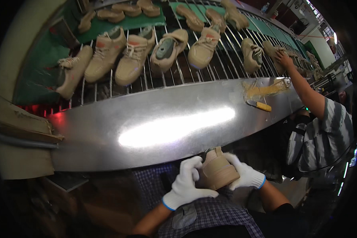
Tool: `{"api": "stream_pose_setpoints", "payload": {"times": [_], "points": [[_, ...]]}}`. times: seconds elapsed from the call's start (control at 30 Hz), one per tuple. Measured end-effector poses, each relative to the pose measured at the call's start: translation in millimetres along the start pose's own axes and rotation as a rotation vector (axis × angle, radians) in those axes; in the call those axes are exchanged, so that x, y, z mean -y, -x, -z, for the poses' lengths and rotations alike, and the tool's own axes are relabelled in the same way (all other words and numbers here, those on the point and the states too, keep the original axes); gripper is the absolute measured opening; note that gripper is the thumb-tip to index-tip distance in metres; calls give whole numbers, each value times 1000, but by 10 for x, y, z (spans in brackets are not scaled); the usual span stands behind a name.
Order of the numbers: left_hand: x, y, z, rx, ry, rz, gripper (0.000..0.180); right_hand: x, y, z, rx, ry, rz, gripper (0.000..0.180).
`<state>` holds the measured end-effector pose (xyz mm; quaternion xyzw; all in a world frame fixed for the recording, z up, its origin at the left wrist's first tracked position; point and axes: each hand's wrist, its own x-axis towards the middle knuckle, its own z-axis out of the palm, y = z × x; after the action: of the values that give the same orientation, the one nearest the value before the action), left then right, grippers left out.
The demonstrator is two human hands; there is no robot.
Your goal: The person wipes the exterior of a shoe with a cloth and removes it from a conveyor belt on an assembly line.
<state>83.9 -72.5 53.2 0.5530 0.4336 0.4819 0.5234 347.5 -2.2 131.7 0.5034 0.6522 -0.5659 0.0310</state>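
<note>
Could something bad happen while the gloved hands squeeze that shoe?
Maybe. The left hand and right hand hold the tan shoe off the shiny metal table, above the lap, so a slip could drop it to the floor. A yellow-handled brush lies near the table's front edge and might get knocked off. The neighbour's arm stretches over the conveyor rack of shoes, so elbows could bump.
</note>
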Motion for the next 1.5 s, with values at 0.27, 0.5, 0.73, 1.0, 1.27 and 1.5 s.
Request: {"api": "stream_pose_setpoints", "payload": {"times": [0.27,0.5,0.73,1.0,1.27,1.5], "points": [[-522,-450,621,426,-92,240,102,-661,-706,-583,-2,-328,360,78],[-2076,-597,844,-179,15,-123,93,1102,-1302,188,-496,-110,1024,53],[-1639,-1506,1312,-571,-87,-128,79,1257,-1366,467,-320,-660,779,49],[-1366,-1577,1357,-645,-44,2,76,1163,-1558,168,-335,-563,534,46],[-1541,-1453,1209,-687,-131,-46,79,1616,-1211,432,-617,262,768,38],[-1640,-1326,1068,-652,-154,-145,82,1606,-1229,457,-655,6,812,45]]}}
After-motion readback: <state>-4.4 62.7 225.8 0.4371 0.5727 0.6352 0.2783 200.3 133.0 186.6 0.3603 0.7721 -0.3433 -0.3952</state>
